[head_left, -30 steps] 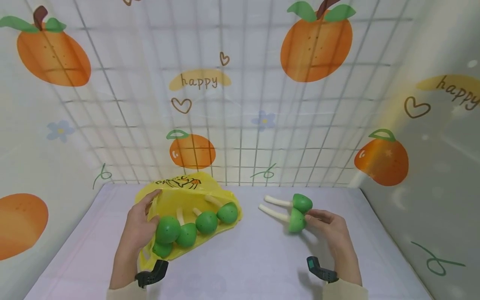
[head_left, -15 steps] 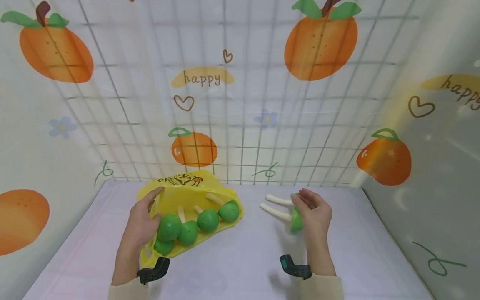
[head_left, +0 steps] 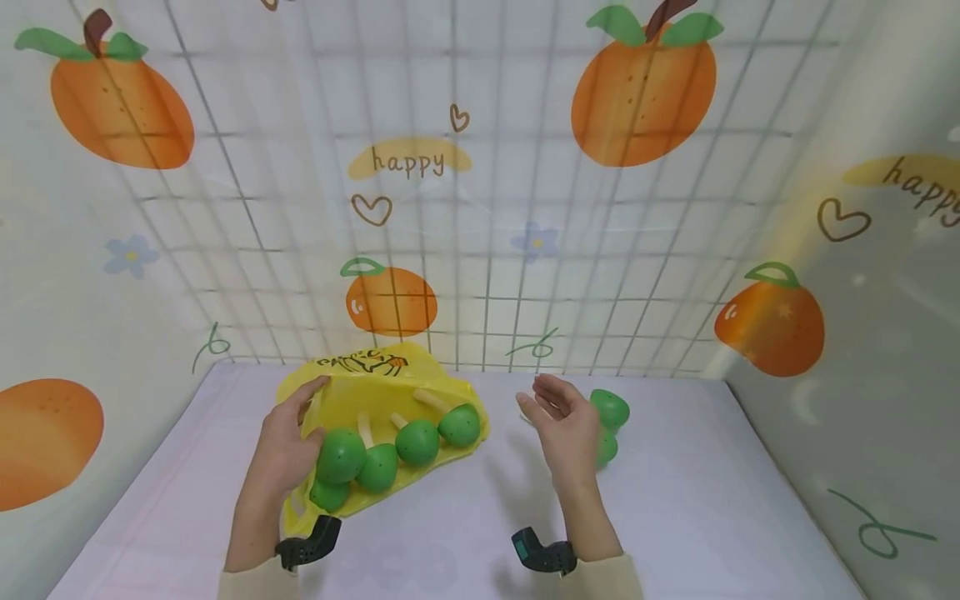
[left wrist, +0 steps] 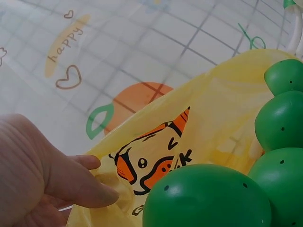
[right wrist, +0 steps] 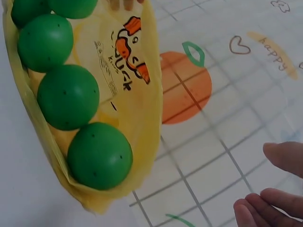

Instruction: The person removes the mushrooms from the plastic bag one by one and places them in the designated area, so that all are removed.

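My left hand (head_left: 281,446) grips the left edge of a yellow plastic bag (head_left: 348,400) printed with a duck, holding its mouth apart. Inside lie several mushroom-shaped toys (head_left: 417,442) with green, black-dotted caps and pale stems. The caps (right wrist: 99,156) sit in a row along the bag's near side in the right wrist view. My right hand (head_left: 566,429) is held above the table between the bag and two more green mushroom-shaped toys (head_left: 611,408). Its fingers and thumb are apart, with nothing between them. Most of those two toys' stems are hidden behind that hand.
A white table (head_left: 697,500) carries everything. Behind it stands a pale cloth printed with oranges (head_left: 390,300) over a wire grid (head_left: 487,325). Cloth also hangs at both sides. Each wrist wears a dark camera band (head_left: 543,552).
My right hand has left the two loose mushroom-shaped toys on the right and moved left toward the bag with nothing in it. My left hand has kept its hold on the bag.
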{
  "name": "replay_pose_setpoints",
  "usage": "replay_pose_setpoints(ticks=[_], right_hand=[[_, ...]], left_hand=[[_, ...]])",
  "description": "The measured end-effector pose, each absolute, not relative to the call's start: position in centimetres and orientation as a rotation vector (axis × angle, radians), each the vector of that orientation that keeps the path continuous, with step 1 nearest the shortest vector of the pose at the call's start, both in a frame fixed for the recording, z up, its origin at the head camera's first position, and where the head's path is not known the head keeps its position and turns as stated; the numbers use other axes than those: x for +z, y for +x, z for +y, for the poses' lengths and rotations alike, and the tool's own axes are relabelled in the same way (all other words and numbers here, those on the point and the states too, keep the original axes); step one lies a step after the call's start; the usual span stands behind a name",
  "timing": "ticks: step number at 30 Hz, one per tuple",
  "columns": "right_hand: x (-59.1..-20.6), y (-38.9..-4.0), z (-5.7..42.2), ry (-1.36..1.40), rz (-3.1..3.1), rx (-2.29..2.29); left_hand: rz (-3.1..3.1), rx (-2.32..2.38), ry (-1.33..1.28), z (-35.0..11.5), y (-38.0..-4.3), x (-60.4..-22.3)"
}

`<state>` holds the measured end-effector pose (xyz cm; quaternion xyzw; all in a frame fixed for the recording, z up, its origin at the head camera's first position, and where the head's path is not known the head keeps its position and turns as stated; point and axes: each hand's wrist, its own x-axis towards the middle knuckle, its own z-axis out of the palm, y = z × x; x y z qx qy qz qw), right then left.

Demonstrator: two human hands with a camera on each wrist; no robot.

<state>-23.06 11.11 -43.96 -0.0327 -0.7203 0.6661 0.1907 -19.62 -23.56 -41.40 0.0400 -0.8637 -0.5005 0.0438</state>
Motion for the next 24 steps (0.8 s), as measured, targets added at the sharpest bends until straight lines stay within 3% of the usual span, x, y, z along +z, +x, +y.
replay_pose_setpoints(ticks=[24], right_hand=[[-44.1,-23.1,3.9,0.280,-2.138,1.955]], left_hand=[[-2.618,-1.524,0.092,-23.8,-19.6,-41.3]])
